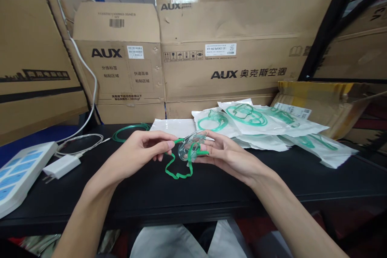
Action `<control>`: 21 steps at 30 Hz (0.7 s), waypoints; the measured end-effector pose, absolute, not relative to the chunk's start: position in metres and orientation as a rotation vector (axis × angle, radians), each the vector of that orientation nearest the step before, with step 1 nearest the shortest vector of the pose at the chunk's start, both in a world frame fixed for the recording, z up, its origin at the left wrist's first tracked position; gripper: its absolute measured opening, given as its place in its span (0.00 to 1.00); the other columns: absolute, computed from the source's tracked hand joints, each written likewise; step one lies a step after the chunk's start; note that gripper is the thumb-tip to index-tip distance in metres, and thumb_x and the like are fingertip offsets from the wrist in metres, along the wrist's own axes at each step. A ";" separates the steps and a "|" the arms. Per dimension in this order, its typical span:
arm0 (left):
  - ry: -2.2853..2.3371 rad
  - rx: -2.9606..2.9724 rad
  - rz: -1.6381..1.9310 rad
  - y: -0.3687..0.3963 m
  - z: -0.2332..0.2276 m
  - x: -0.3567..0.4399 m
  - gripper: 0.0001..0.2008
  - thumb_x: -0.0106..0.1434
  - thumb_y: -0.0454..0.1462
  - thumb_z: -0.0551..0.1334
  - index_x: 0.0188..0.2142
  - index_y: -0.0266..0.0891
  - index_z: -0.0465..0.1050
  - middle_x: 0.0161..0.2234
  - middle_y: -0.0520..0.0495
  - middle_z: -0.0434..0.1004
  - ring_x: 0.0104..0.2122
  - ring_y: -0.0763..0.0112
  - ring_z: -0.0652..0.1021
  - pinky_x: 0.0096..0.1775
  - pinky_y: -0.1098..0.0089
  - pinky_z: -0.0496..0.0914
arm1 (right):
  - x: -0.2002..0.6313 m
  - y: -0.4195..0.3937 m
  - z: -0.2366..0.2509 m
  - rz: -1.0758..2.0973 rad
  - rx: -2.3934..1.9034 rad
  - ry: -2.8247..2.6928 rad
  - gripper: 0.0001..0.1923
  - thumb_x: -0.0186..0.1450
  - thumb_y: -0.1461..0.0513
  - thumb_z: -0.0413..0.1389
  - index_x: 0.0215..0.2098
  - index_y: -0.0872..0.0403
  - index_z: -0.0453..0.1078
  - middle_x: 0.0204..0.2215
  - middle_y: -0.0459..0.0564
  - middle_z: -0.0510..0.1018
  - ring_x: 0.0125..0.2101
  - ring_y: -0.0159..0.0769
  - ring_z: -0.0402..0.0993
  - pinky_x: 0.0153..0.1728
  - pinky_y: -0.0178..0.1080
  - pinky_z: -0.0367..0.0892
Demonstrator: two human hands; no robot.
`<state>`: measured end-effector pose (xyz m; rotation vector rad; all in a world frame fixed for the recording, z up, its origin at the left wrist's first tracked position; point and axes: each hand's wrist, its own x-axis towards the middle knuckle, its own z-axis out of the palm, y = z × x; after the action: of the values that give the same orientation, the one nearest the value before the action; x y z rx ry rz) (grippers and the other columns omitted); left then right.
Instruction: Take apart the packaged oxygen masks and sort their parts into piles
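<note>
Clear plastic mask (190,145), green strap (178,169)

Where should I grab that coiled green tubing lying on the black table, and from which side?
Judging by its pose, take the green tubing at the near arc of its coil, from above and the front. It lies flat on the black table behind the left hand; cardboard boxes crowd its far side. The right hand holds the clear mask.

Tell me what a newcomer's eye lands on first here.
Centre, above the black table: the left hand and right hand hold a clear mask with a green strap dangling. Behind right lie bagged masks; AUX cartons wall the back.
</note>
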<state>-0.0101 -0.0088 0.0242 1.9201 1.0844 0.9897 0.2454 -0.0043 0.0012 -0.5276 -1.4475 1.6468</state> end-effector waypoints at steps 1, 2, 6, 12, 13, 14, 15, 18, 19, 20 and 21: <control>1.092 1.919 0.993 -0.008 0.024 -0.011 0.17 0.64 0.50 0.68 0.44 0.40 0.84 0.28 0.51 0.78 0.28 0.72 0.72 0.32 0.73 0.68 | 0.246 -0.004 0.002 1.649 -0.518 -1.451 0.18 0.63 0.62 0.69 0.49 0.51 0.72 0.48 0.50 0.81 0.49 0.40 0.80 0.55 0.48 0.74; 1.100 1.917 0.994 -0.008 0.024 -0.011 0.18 0.64 0.50 0.68 0.43 0.39 0.84 0.28 0.51 0.77 0.27 0.73 0.72 0.31 0.73 0.67 | 0.246 -0.004 0.002 1.654 -0.510 -1.450 0.18 0.64 0.63 0.68 0.50 0.51 0.72 0.48 0.50 0.82 0.48 0.39 0.80 0.55 0.47 0.74; 1.135 1.914 0.988 -0.007 0.024 -0.012 0.18 0.64 0.50 0.68 0.44 0.39 0.84 0.28 0.51 0.78 0.26 0.73 0.70 0.31 0.73 0.66 | 0.248 -0.003 0.002 1.669 -0.494 -1.427 0.17 0.64 0.64 0.68 0.49 0.51 0.72 0.47 0.50 0.82 0.45 0.38 0.81 0.52 0.48 0.76; 1.203 1.967 0.965 -0.007 0.025 -0.011 0.18 0.65 0.50 0.67 0.44 0.39 0.84 0.28 0.50 0.78 0.26 0.72 0.70 0.29 0.72 0.64 | 0.248 -0.004 0.002 1.647 -0.558 -1.401 0.17 0.63 0.60 0.69 0.46 0.52 0.70 0.46 0.51 0.80 0.42 0.39 0.81 0.49 0.49 0.77; 1.204 1.976 0.960 -0.007 0.026 -0.010 0.18 0.65 0.50 0.66 0.43 0.39 0.84 0.28 0.50 0.78 0.26 0.72 0.70 0.29 0.72 0.63 | 0.247 -0.004 0.003 1.634 -0.569 -1.400 0.17 0.63 0.60 0.69 0.47 0.52 0.70 0.45 0.50 0.80 0.42 0.39 0.80 0.47 0.48 0.77; 1.204 1.982 0.957 -0.008 0.026 -0.009 0.18 0.65 0.51 0.66 0.43 0.40 0.84 0.28 0.50 0.78 0.26 0.72 0.70 0.28 0.73 0.62 | 0.247 -0.005 0.003 1.618 -0.579 -1.406 0.18 0.63 0.60 0.69 0.47 0.51 0.70 0.44 0.49 0.79 0.42 0.38 0.79 0.46 0.47 0.78; 1.204 1.987 0.954 -0.008 0.026 -0.008 0.19 0.65 0.52 0.66 0.43 0.40 0.84 0.27 0.51 0.78 0.25 0.72 0.69 0.28 0.73 0.62 | 0.247 -0.005 0.003 1.599 -0.591 -1.422 0.18 0.62 0.60 0.70 0.47 0.51 0.70 0.43 0.48 0.79 0.43 0.38 0.78 0.45 0.45 0.78; 1.227 1.999 0.961 -0.009 0.026 -0.005 0.21 0.65 0.55 0.65 0.42 0.41 0.84 0.27 0.51 0.77 0.25 0.72 0.68 0.27 0.73 0.60 | 0.247 -0.005 0.004 1.542 -0.629 -1.498 0.18 0.63 0.59 0.69 0.47 0.51 0.70 0.42 0.48 0.77 0.45 0.39 0.76 0.43 0.42 0.77; 1.237 2.004 0.964 -0.009 0.026 -0.005 0.21 0.65 0.55 0.64 0.41 0.41 0.84 0.27 0.51 0.77 0.25 0.72 0.68 0.27 0.73 0.59 | 0.247 -0.005 0.004 1.525 -0.634 -1.518 0.17 0.63 0.58 0.69 0.47 0.51 0.70 0.41 0.48 0.76 0.45 0.39 0.75 0.42 0.41 0.76; 1.246 2.010 0.967 -0.009 0.025 -0.005 0.22 0.65 0.56 0.64 0.40 0.41 0.84 0.27 0.51 0.77 0.25 0.71 0.68 0.27 0.73 0.59 | 0.248 -0.005 0.004 1.510 -0.635 -1.531 0.17 0.63 0.58 0.69 0.46 0.51 0.70 0.41 0.48 0.76 0.44 0.38 0.74 0.41 0.40 0.75; 1.249 2.021 0.971 -0.009 0.024 -0.005 0.21 0.66 0.56 0.64 0.39 0.41 0.83 0.27 0.51 0.77 0.26 0.71 0.68 0.27 0.73 0.59 | 0.248 -0.004 0.004 1.497 -0.634 -1.538 0.17 0.63 0.58 0.69 0.46 0.51 0.70 0.41 0.48 0.75 0.44 0.38 0.74 0.40 0.40 0.75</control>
<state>-0.0049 -0.0085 0.0242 2.0206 1.2492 0.9705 0.2477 -0.0041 0.0041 -0.6339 -1.5382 1.4971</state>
